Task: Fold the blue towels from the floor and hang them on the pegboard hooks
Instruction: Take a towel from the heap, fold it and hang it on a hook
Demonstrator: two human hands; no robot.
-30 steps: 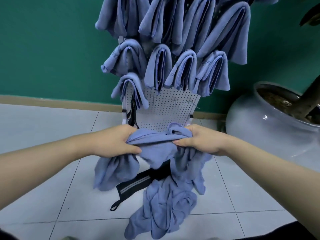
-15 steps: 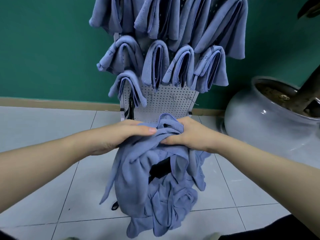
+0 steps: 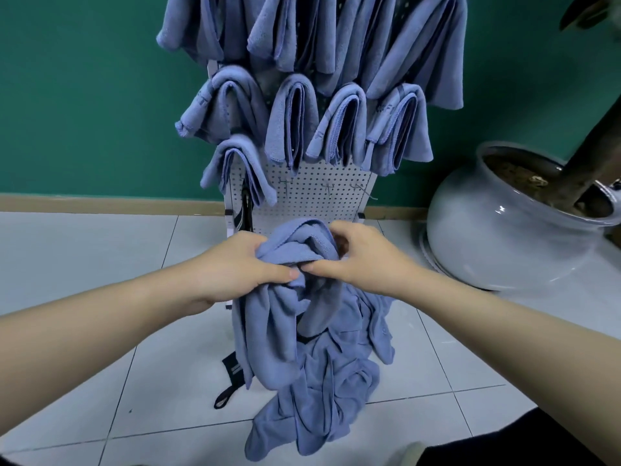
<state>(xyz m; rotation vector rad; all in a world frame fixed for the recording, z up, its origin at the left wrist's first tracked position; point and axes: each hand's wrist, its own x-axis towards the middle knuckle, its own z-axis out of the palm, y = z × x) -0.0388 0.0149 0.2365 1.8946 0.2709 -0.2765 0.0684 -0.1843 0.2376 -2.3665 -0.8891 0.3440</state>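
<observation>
A blue towel [image 3: 279,317] hangs bunched in front of me, held at its top by both hands. My left hand [image 3: 245,267] grips its left side and my right hand [image 3: 356,257] pinches its right side, thumbs almost meeting. Below it a pile of blue towels [image 3: 322,391] lies crumpled on the floor. The white pegboard [image 3: 312,193] stands against the green wall with several folded blue towels [image 3: 292,122] hung on its hooks. Bare hooks [image 3: 327,188] show on the lowest row.
A large grey ceramic plant pot [image 3: 497,230] with a trunk stands at the right on the tiled floor [image 3: 84,250]. A black strap [image 3: 232,375] lies under the towel pile. A wooden skirting runs along the wall.
My hands have come together, gathering the stretched towel into a bunch. The towel now hangs down longer below my hands.
</observation>
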